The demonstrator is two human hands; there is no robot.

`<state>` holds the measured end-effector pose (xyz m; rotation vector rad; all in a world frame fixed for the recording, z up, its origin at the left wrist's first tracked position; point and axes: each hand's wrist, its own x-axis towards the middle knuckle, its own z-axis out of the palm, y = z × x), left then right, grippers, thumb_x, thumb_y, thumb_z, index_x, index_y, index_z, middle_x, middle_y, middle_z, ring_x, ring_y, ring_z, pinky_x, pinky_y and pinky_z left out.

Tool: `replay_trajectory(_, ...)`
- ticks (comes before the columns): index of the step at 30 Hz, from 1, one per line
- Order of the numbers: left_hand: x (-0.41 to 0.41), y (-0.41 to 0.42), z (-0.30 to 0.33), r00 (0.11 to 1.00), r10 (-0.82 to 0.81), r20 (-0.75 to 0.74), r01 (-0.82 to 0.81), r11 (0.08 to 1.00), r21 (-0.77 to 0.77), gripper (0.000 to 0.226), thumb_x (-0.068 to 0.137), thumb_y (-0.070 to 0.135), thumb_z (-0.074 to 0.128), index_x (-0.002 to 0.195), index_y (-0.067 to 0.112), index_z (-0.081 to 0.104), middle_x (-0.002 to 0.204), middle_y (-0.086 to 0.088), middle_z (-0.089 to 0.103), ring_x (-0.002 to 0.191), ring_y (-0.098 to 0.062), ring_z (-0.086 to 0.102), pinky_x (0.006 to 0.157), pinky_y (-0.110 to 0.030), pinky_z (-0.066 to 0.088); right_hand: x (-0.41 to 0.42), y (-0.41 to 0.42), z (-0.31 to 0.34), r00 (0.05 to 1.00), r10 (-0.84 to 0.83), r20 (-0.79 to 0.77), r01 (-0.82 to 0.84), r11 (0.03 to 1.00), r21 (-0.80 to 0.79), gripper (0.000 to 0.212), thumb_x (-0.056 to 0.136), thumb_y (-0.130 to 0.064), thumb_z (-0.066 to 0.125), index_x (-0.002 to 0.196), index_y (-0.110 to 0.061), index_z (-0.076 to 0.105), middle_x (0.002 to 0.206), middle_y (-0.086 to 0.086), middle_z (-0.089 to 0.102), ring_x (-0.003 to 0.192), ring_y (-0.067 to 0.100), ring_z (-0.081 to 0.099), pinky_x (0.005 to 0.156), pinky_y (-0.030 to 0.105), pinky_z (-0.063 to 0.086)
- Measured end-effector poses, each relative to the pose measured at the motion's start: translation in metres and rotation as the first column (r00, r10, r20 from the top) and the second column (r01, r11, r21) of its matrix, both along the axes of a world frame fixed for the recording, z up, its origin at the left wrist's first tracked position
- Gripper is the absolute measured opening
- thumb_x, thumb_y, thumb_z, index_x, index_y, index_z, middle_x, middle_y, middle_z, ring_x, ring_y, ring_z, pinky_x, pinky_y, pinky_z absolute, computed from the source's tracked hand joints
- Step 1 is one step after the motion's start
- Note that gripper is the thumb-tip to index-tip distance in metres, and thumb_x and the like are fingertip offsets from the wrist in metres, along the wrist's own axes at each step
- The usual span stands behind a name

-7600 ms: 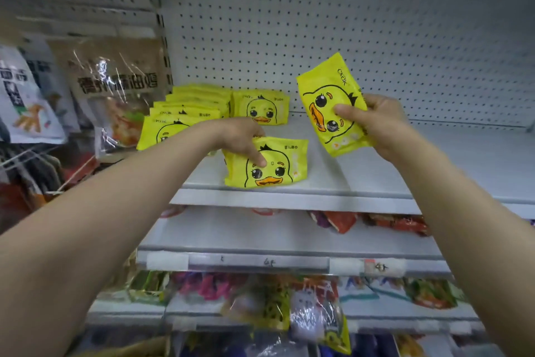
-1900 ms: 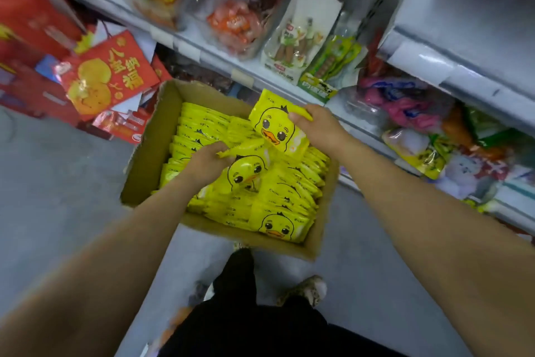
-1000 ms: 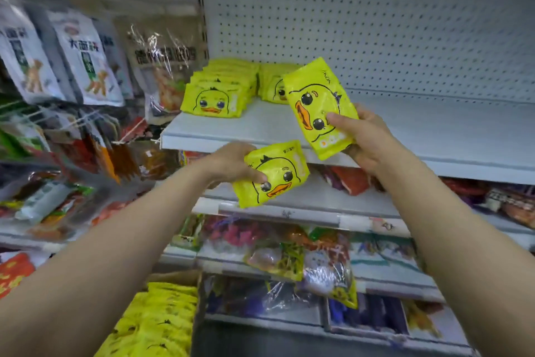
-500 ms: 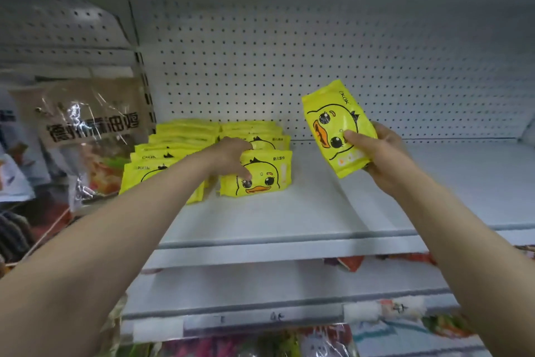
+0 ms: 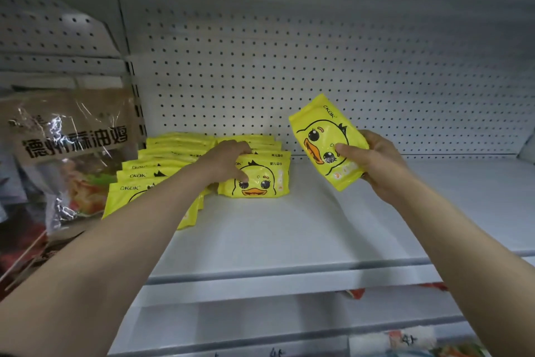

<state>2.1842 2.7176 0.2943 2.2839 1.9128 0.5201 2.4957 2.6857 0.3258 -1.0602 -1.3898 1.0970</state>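
Two rows of yellow duck-face packets lie on the white shelf [image 5: 289,241] against the pegboard. My left hand [image 5: 224,162] holds the front packet [image 5: 260,180] of the right row, thumb on its face and fingers over its top edge, as it lies on the shelf. The left row of packets [image 5: 144,180] overlaps like tiles beside it; my left forearm hides part of it. My right hand [image 5: 376,162] grips another duck packet [image 5: 324,139], tilted, in the air above the shelf to the right of the rows.
A large clear bag with black Chinese lettering [image 5: 69,154] hangs at the left of the shelf. The white pegboard [image 5: 318,67] backs the shelf. Bare shelf surface lies to the right. Lower shelves [image 5: 289,319] show red and coloured packs at their edges.
Over the last second both hands rose from below the shelf edge. My left hand has set its packet down at the front of the right row. My right hand keeps its packet aloft.
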Motion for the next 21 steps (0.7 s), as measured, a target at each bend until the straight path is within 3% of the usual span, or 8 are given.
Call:
replay_trajectory(5,0.002,-0.014,-0.003,0.995,0.086,-0.053,-0.079,0.989,0.121,0.07,0.068,0.038,0.082,0.129,0.025,0.049,0.125,-0.002,0.05,0.121,-0.022,0.039,0.096,-0.039,0.041,-0.015,0.006,0.002,0.99,0.03,0.135,-0.034,0.999,0.024,0.031,0.082,-0.013,0.076,0.11,-0.013,0.063,0.102,0.008,0.074,0.088,0.025,0.072,0.077,0.037,0.057)
replay_trajectory(9,-0.006,-0.052,-0.003,0.969,0.246,-0.022,-0.229,0.929,0.292,0.06,0.084,0.044,0.067,0.135,0.02,0.048,0.134,-0.008,0.05,0.127,-0.029,0.039,0.102,-0.041,0.037,-0.034,0.013,0.006,0.944,0.07,0.323,-0.098,0.993,0.07,0.029,0.081,-0.014,0.078,0.104,-0.017,0.063,0.094,0.0,0.072,0.08,0.014,0.069,0.066,0.026,0.051)
replay_trajectory(13,-0.016,-0.099,-0.027,0.906,0.422,0.036,-0.416,0.871,0.263,0.062,0.092,0.05,0.053,0.143,0.018,0.039,0.147,-0.008,0.039,0.138,-0.031,0.027,0.11,-0.043,0.027,-0.061,0.025,-0.005,0.819,0.127,0.559,-0.2,0.977,0.07,0.03,0.076,-0.023,0.083,0.099,-0.023,0.063,0.093,-0.003,0.069,0.086,0.016,0.066,0.072,0.029,0.052)
replay_trajectory(17,-0.021,-0.112,-0.054,0.919,0.393,0.004,-0.378,0.881,0.285,0.067,0.094,0.05,0.047,0.15,0.022,0.025,0.159,-0.006,0.018,0.146,-0.03,0.014,0.117,-0.045,0.017,-0.092,0.031,-0.024,0.64,0.179,0.748,-0.306,0.952,0.033,0.031,0.074,-0.028,0.082,0.097,-0.032,0.061,0.099,-0.007,0.066,0.093,0.013,0.063,0.073,0.025,0.048)
replay_trajectory(21,-0.021,-0.112,-0.064,0.921,0.39,-0.007,-0.367,0.871,0.327,0.071,0.093,0.051,0.049,0.151,0.02,0.023,0.16,-0.007,0.015,0.147,-0.031,0.011,0.118,-0.047,0.017,-0.108,0.037,-0.033,0.579,0.131,0.805,-0.344,0.934,0.096,0.032,0.075,-0.03,0.081,0.101,-0.035,0.063,0.097,-0.009,0.064,0.092,0.014,0.061,0.072,0.025,0.046)
